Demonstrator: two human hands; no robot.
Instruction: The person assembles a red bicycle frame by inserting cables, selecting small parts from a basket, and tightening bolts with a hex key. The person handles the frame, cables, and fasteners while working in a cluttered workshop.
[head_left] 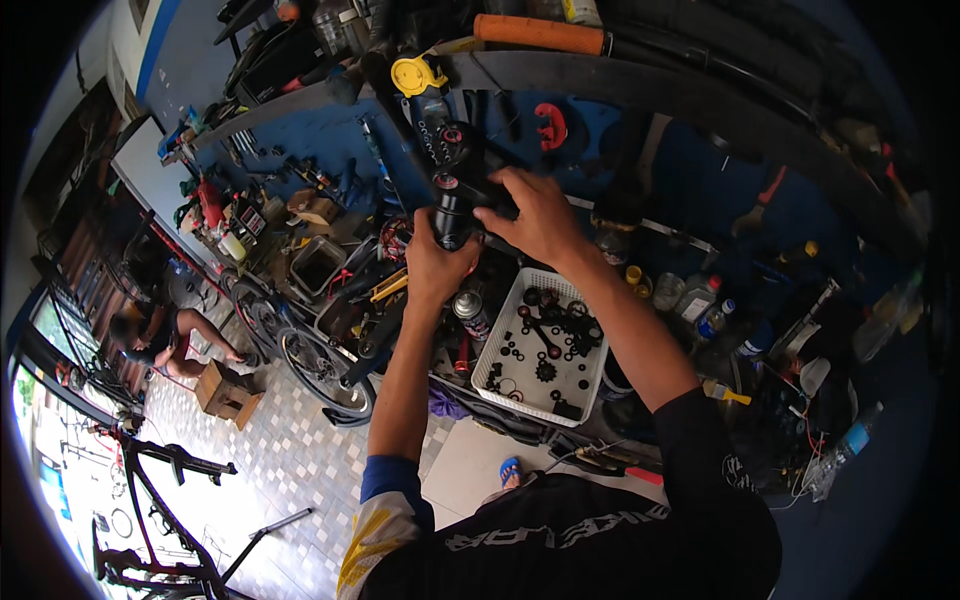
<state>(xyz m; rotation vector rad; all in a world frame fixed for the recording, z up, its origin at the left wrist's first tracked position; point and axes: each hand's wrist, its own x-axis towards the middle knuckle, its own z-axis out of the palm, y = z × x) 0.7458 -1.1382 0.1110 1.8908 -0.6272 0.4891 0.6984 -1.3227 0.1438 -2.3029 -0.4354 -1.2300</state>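
Observation:
A black cylindrical bicycle part (453,222), which looks like a rear shock with red-marked round fittings, is held up over the workbench. My left hand (436,268) is closed around its lower end. On its right side, my right hand (540,218) has thumb and fingers bent around a dark section, whose exact shape is lost against the dark background. Below my hands, a white plastic basket (530,412) holds small black parts, rings, a sprocket and a crank-like arm (543,338). A spray can (471,312) stands left of the basket.
A dark shelf edge (660,75) crosses above my hands, with an orange-sleeved tube (538,33) on it. Bottles (698,298) and jars stand right of the basket. At left are a bicycle wheel (322,368), a wooden box (226,392) and a seated person (165,335).

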